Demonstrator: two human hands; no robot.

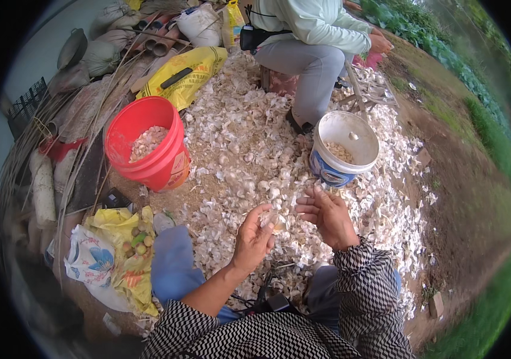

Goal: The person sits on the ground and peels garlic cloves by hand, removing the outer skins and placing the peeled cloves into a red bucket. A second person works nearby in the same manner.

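Outdoors in flat daylight: bare dirt ground [447, 179], green plants [447, 54] along its edge, sacks [97, 57] piled behind.

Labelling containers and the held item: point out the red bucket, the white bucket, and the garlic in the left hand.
red bucket [125, 127]: head view, bare inner wall.
white bucket [368, 136]: head view, right inner wall.
garlic piece [269, 219]: head view, its pale middle, at the left hand's fingertips.

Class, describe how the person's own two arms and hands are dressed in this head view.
Both hands, the left hand and the right hand, are bare, with no gloves. The right sleeve is a black-and-white zigzag fabric reaching the wrist; the left sleeve, same pattern, is pushed up, leaving the forearm uncovered.
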